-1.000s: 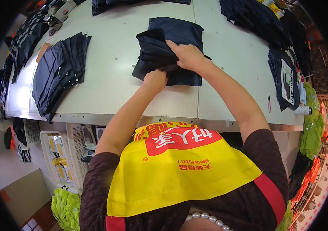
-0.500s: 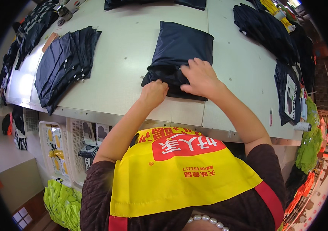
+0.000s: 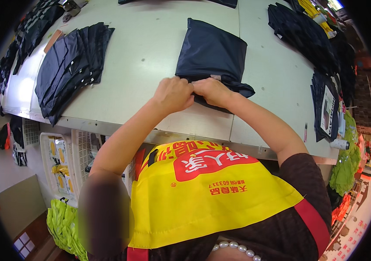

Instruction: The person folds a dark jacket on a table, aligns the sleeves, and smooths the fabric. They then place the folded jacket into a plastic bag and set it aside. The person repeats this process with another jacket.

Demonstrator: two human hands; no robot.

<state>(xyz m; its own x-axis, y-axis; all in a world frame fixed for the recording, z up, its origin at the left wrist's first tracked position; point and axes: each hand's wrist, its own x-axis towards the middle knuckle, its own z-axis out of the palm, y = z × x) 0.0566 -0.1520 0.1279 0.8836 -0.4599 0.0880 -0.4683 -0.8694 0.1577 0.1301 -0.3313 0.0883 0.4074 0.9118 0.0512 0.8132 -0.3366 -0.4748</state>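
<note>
A flat, squarish bundle of dark navy fabric, smooth and slightly shiny like a folded garment or pouch, lies on the table before me. Its near edge is loose and bunched, with a flap sticking out to the right. My left hand is closed at the left part of that near edge, fingers curled into the cloth. Close beside it, my right hand pinches the same edge. A small pale tag shows just above the right hand. The fingertips of both hands are partly hidden.
A fanned stack of dark fabric pieces lies at left, another at far right. Near the right edge are a packaged dark stack, a pen and a thread spool. White baskets stand below the table's front edge.
My hands have come together at the near edge, the right moving down and left. The bundle has turned slightly clockwise and shifted right; its loose flap now sticks out on the right.
</note>
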